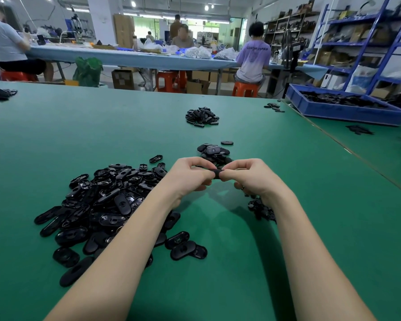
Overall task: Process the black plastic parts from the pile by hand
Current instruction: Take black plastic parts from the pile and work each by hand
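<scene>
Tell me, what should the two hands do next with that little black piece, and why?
Probably finish working it, then drop it on the small heap just beyond. The left hand and right hand both pinch one black part above the table, while the big pile waits.

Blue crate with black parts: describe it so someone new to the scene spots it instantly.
Start at the green table and follow it to its far right corner, in front of the blue shelving. The blue crate sits there, a shallow tray filled with black parts. It is the only container on the table; every other batch of parts lies loose on the surface.
</scene>
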### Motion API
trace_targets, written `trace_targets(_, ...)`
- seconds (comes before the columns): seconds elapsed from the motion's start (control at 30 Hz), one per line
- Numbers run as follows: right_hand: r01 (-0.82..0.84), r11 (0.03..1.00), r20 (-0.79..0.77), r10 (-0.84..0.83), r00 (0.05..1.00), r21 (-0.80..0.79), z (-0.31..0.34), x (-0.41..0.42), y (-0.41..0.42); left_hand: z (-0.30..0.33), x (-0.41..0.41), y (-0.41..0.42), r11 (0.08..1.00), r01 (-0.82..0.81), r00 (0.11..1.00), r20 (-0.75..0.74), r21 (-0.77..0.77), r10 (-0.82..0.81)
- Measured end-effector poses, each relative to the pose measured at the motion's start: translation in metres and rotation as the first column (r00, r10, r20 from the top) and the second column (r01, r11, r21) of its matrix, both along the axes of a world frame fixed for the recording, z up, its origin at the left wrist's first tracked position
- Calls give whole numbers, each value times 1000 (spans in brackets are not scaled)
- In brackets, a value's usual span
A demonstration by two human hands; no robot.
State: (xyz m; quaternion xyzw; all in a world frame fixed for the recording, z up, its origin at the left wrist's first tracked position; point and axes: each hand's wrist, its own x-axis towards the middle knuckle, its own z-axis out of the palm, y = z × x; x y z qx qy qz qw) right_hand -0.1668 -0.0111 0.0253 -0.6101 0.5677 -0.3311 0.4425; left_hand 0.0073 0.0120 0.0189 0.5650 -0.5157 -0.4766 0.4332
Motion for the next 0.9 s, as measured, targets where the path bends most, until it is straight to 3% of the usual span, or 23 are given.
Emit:
trace_targets(0.33,2,995,-78,-10,997,-100,-8,6,-4,-5,0,-2,1000,-6,997,-71,1,6)
trace_targets(0.9,3,993,-17,-5,1000,-119,-12,4,-5,-7,7,-4,1000,20,995,-99,-9,-20)
